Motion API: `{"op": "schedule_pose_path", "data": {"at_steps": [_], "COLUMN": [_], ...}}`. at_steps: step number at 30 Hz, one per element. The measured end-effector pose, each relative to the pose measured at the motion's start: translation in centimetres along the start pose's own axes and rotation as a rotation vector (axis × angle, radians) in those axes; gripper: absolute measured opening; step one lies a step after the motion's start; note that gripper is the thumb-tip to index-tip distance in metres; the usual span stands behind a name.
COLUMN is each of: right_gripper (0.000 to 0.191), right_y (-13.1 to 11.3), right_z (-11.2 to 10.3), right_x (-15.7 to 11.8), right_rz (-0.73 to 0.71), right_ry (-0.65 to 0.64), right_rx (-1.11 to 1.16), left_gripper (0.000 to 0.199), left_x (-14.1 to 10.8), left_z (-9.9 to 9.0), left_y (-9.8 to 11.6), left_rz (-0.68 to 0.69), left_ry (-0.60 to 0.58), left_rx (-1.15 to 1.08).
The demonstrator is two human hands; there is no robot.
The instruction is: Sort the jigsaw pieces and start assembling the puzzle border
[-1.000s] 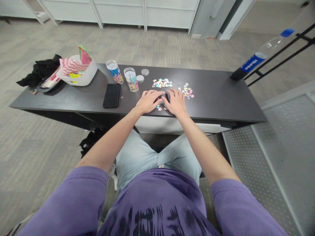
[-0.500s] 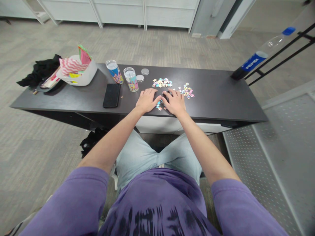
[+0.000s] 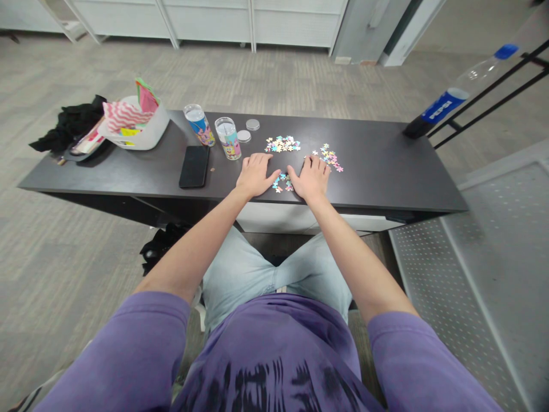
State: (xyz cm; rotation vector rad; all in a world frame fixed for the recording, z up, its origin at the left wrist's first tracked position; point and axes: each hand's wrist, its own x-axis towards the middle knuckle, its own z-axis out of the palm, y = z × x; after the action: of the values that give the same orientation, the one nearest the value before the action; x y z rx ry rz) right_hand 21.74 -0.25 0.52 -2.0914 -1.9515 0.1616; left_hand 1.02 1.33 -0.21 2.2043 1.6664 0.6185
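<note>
Small jigsaw puzzle pieces lie on the dark tabletop in three loose groups. The far group (image 3: 282,144) sits beyond my hands, the pink and yellow group (image 3: 330,157) to the right, and the near group (image 3: 282,182) between my thumbs. My left hand (image 3: 256,174) rests palm down left of the near group, fingers stretched out, thumb beside its pieces. On the other side of that group my right hand (image 3: 311,177) lies flat and open, its fingertips close to the right group. Pieces under either palm would be hidden.
Two clear cartoon-printed canisters (image 3: 199,126) stand left of my hands, with two round lids (image 3: 253,125) beside them. A black phone (image 3: 194,166) lies nearer me. Further left is a white basket (image 3: 150,130) of packets; a Pepsi bottle (image 3: 441,106) stands far right.
My right hand has shifted to the right, widening the gap between my thumbs and uncovering more of the near group. Some right-group pieces have slid rightward. My left hand stays in place.
</note>
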Motion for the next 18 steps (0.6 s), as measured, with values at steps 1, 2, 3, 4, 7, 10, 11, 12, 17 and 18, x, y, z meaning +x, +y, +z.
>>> {"op": "schedule_pose_path", "data": {"at_steps": [1, 2, 3, 4, 7, 10, 11, 12, 17, 18], "right_gripper": [0.087, 0.087, 0.086, 0.086, 0.082, 0.078, 0.078, 0.078, 0.08, 0.081], "right_y": [-0.1, -0.1, -0.2, -0.2, 0.0, 0.2, 0.3, 0.3, 0.5, 0.5], "right_z": [-0.1, -0.2, -0.2, -0.3, -0.5, -0.6, -0.7, -0.7, -0.8, -0.8], "right_x": [0.0, 0.0, 0.0, 0.0, 0.0, 0.0, 0.0, 0.0, -0.1, -0.1], "right_rz": [0.007, 0.007, -0.004, -0.023, -0.096, -0.137, -0.144, -0.15, -0.165, -0.166], "right_ry": [-0.005, -0.01, -0.018, -0.028, -0.064, -0.087, -0.09, -0.09, -0.09, -0.092], "right_rx": [-0.004, -0.006, -0.005, -0.002, 0.014, 0.054, 0.066, 0.074, 0.09, 0.092], "left_gripper": [0.059, 0.059, 0.059, 0.059, 0.061, 0.065, 0.066, 0.066, 0.069, 0.069], "left_x": [0.0, 0.1, 0.1, 0.2, 0.3, 0.5, 0.5, 0.5, 0.4, 0.4], "left_z": [0.0, 0.1, 0.1, 0.2, 0.4, 0.6, 0.6, 0.7, 0.6, 0.6], "left_y": [-0.1, -0.2, -0.3, -0.4, -0.9, -1.3, -1.4, -1.4, -1.3, -1.2], "left_rz": [0.005, 0.009, 0.014, 0.019, 0.032, 0.045, 0.048, 0.05, 0.05, 0.051], "left_ry": [0.004, 0.008, 0.011, 0.013, 0.013, 0.02, 0.021, 0.02, 0.008, 0.006], "left_rx": [-0.004, -0.011, -0.02, -0.03, -0.039, -0.029, -0.034, -0.042, -0.031, -0.015]}}
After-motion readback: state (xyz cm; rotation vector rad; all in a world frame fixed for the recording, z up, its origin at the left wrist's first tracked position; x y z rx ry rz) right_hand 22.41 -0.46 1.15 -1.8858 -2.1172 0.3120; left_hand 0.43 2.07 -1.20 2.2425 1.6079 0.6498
